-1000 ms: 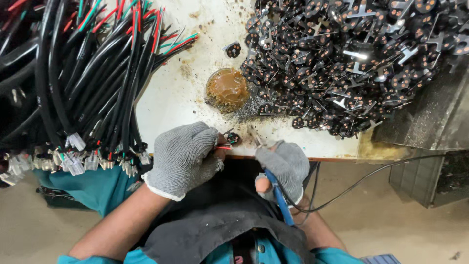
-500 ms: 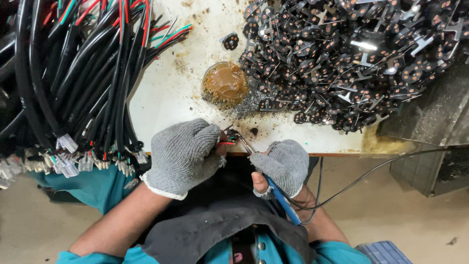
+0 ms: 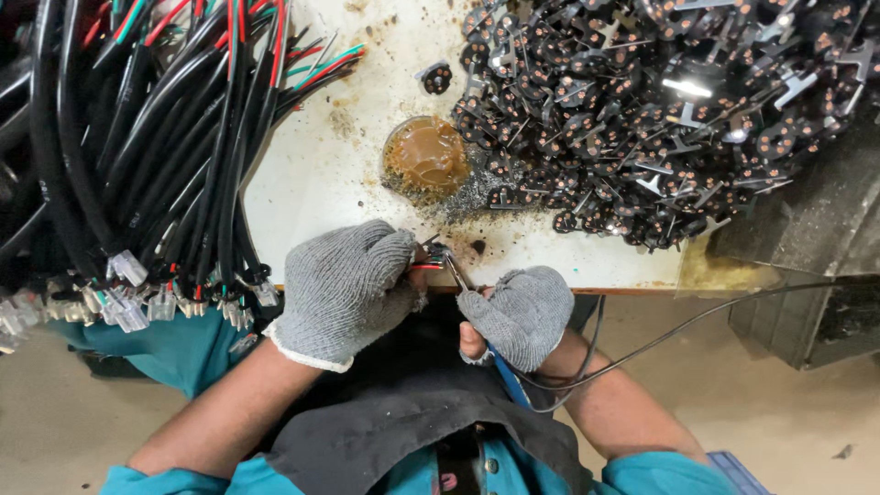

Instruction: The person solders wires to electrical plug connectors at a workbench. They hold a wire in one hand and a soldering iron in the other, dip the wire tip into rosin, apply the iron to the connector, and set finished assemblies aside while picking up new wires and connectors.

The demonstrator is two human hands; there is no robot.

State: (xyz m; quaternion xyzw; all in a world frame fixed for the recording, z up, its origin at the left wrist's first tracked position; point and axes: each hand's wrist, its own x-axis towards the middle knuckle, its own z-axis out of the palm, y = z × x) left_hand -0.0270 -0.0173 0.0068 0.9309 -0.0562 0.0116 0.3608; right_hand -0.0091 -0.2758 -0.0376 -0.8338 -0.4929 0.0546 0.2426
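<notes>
Left hand (image 3: 346,286), gloved in grey knit, closed around a small black connector piece (image 3: 437,251) with thin red wire ends (image 3: 427,266) pinched at the fingertips, right at the near edge of the worktop (image 3: 312,174). Right hand (image 3: 522,312), also gloved, wrapped around a blue-handled soldering iron (image 3: 458,275), tip laid against the piece; thin black cord (image 3: 678,332) trailing off to the right. Hands near each other, meeting over the joint, apart from the brown flux pot (image 3: 426,158) just beyond.

For a good joint, judged from this: keep the left grip steady and braced on the worktop edge, wire ends seated fully before heat goes on. Bring the tip flat to contact and wire together, not to the plastic. Hold only until solder flows, then lift straight off. Keep glove fibres and the cord out of the tip's path. Exact contact point too small to make out.

Heap of black connector pieces (image 3: 660,110) at far right; bundle of black cables (image 3: 119,156) with white plugs at left.
</notes>
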